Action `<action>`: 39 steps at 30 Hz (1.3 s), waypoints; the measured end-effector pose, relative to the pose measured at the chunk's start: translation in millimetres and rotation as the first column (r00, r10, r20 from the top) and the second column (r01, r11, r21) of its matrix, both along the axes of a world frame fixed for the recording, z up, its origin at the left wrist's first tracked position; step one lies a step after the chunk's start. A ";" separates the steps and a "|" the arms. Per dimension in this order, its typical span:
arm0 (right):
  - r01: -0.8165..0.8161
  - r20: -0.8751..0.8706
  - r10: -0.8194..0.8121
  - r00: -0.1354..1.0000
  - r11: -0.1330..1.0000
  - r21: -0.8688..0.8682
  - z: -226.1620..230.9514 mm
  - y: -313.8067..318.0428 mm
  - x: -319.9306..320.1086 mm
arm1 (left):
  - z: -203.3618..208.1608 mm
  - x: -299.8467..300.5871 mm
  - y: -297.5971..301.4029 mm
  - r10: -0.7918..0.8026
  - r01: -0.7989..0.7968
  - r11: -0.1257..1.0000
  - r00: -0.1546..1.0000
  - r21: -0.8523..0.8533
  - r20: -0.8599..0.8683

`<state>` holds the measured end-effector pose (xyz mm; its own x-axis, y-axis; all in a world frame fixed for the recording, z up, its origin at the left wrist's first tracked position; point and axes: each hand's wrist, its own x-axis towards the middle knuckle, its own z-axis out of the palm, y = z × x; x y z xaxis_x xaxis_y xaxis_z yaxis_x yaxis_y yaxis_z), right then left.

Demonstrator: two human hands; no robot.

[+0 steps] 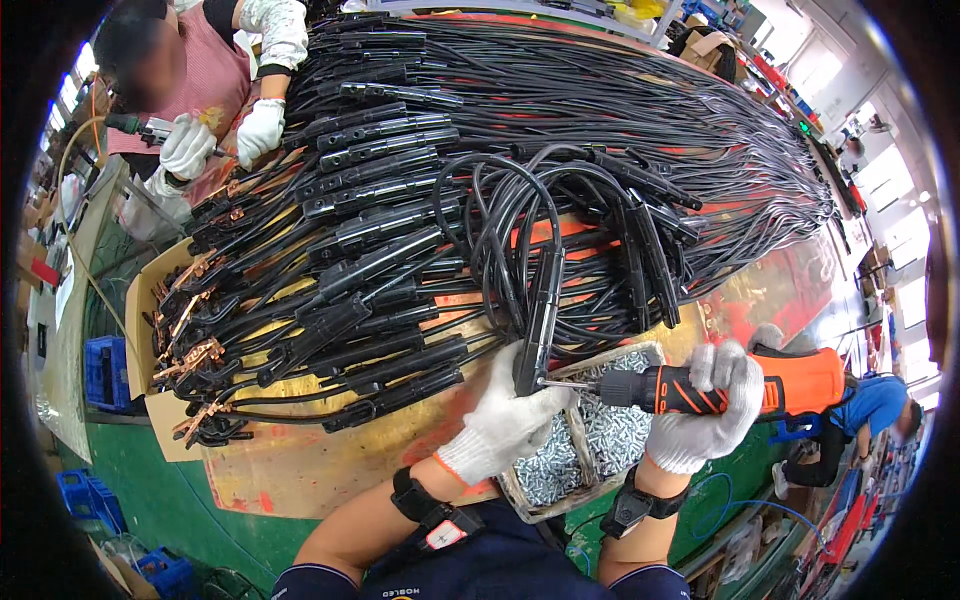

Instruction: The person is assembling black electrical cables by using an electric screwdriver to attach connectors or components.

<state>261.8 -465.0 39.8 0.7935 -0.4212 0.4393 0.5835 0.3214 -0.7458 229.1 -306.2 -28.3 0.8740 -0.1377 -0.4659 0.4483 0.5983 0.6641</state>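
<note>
My gloved left hand (510, 418) is closed around the lower end of a black cable handle (541, 315), which stands nearly upright with its cable looping over above it. An orange and black power screwdriver (790, 380) lies level in my gloved right hand (712, 405), whose fingers wrap its body. Its thin bit (570, 384) points left and meets the handle's lower end, beside my left fingers. The exact contact point is too small to make out. Just below the tool sits a divided tray (520, 508) filled with small silver screws (548, 470).
Many black cables with handles (390, 235) cover the table (270, 470), their bare copper ends (200, 355) at left near a cardboard box (150, 290). Across at upper left, a gloved co-worker (215, 80) holds another tool. Another person (868, 420) bends over at far right.
</note>
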 end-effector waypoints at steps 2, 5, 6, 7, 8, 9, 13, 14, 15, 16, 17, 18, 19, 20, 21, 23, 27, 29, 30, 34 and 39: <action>-0.159 0.018 0.157 0.987 0.980 0.119 19.4 14.7 -4.7 | -3.7 -0.3 -0.9 0.009 -0.009 1.000 1.000 0.000 0.002; 0.018 -0.018 -0.017 1.000 0.998 0.057 29.4 27.9 -11.3 | -7.2 0.7 -3.6 0.025 -0.025 1.000 1.000 0.017 0.003; 0.125 0.015 -0.124 0.992 0.989 -0.084 37.8 41.2 -10.8 | -8.3 1.1 -4.4 0.029 -0.029 0.999 1.000 0.036 0.001; 0.119 -0.003 -0.120 0.993 0.987 -0.112 35.8 45.9 -13.3 | -8.4 0.8 -4.8 0.038 -0.038 0.999 0.999 0.026 0.009; 0.113 -0.022 -0.117 0.993 0.984 -0.139 34.6 49.6 -16.6 | -9.8 0.3 -4.1 0.039 -0.039 0.999 0.999 0.021 0.008; 0.128 -0.001 -0.130 0.991 0.976 -0.178 37.4 55.6 -16.4 | -12.3 0.3 -3.3 0.035 -0.036 0.999 0.999 0.033 0.036; 0.017 -0.039 -0.024 0.999 0.985 -0.173 43.6 36.9 -19.7 | -0.2 1.9 -0.2 -0.018 0.016 0.996 0.999 0.086 0.026; -0.026 0.031 0.030 0.999 0.991 -0.131 39.5 35.3 -17.2 | -2.0 1.7 0.4 -0.017 0.015 0.996 1.000 0.083 0.025; -0.080 0.032 0.085 0.996 0.988 -0.129 40.7 35.5 -16.2 | -5.3 0.9 0.7 -0.015 0.013 0.998 0.999 0.064 0.034; -0.134 0.033 0.139 0.990 0.983 -0.126 43.0 36.9 -14.9 | -7.1 0.6 1.3 -0.013 0.011 0.999 0.999 0.046 0.044; -0.135 0.031 0.140 0.990 0.982 -0.129 41.1 35.9 -13.3 | -7.0 1.2 1.5 -0.012 0.010 0.999 0.999 0.043 0.042; -0.170 0.035 0.175 0.984 0.979 -0.115 37.7 33.9 -11.4 | -5.8 1.6 1.8 -0.018 0.016 0.998 0.999 0.056 0.034; -0.205 0.040 0.210 0.977 0.973 -0.101 35.0 31.7 -9.6 | -4.5 2.0 2.2 -0.023 0.022 0.997 0.999 0.070 0.025; -0.208 0.037 0.212 0.977 0.973 -0.100 34.0 29.1 -8.8 | -2.3 1.6 2.3 -0.021 0.020 0.997 1.000 0.069 0.022; -0.197 0.052 0.202 0.978 0.975 -0.099 33.3 26.2 -8.1 | -0.1 1.4 1.9 -0.029 0.029 0.998 1.000 0.057 0.003; -0.185 0.065 0.193 0.979 0.977 -0.101 33.9 27.1 -6.6 | -0.5 1.4 2.2 -0.037 0.038 0.998 0.999 0.040 -0.017; -0.163 0.095 0.170 0.981 0.984 -0.074 34.0 29.0 -1.3 | -1.3 3.2 5.9 -0.046 0.046 0.999 0.999 0.020 -0.017; -0.118 0.089 0.124 0.988 0.990 -0.075 30.9 24.6 2.6 | 2.1 4.7 7.6 -0.058 0.058 0.998 0.998 0.021 -0.030; -0.214 0.125 0.221 0.967 0.975 -0.063 29.7 22.9 5.5 | 3.6 5.8 8.3 -0.063 0.064 0.998 0.997 0.017 -0.036; -0.340 0.131 0.341 0.931 0.940 -0.034 31.1 22.2 6.5 | 3.9 5.3 8.5 -0.051 0.051 0.999 0.998 0.005 -0.045; -0.236 0.063 0.244 0.968 0.965 -0.111 36.0 30.9 -1.3 | 0.0 5.5 7.7 -0.053 0.054 0.998 0.998 0.043 -0.029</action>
<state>260.5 -434.1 75.7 0.8289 -0.1722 0.5322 0.5541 0.3834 -0.7389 234.6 -298.5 -28.3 0.8526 -0.1628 -0.4965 0.4974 0.5442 0.6757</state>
